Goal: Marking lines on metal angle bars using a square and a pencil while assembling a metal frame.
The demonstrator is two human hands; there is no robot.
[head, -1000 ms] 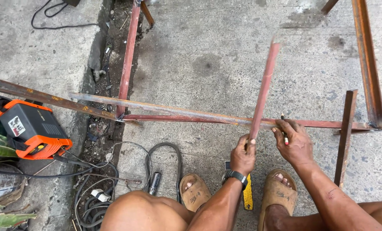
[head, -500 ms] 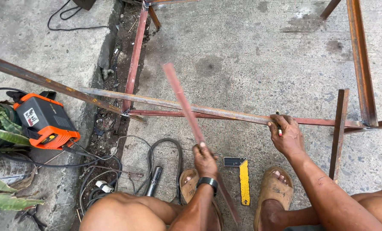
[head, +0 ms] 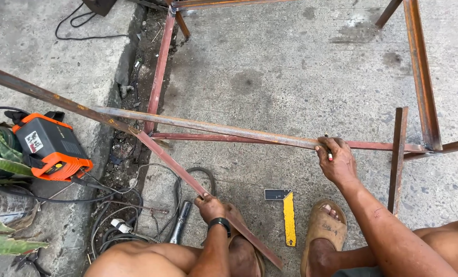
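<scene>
A rusty steel bar (head: 188,179) is gripped by the left hand (head: 211,208), the fingers closed round it near its lower part; the bar runs aslant from the person's knees up and to the left, where its far end meets a longer bar (head: 49,97) beside the gutter. A dark watch (head: 219,222) is worn on that wrist. The right hand (head: 337,164) is laid on a long angle bar (head: 213,128) that lies across the concrete floor (head: 290,66); a small red-tipped marker (head: 329,151) is pinched between its fingers, the tip set against the bar — whether the bar itself is clasped cannot be told. Just behind this bar a reddish rail of the steel frame (head: 424,77) is seen, with an upright piece (head: 397,159) standing near the right forearm. Between the two sandalled feet a yellow try square (head: 288,215) lies flat on the floor, apart from both hands. To the left, on the raised slab, an orange welding machine (head: 49,149) is set; black cables (head: 136,205) are tangled below it — green leaves (head: 3,164) are seen at the edge.
</scene>
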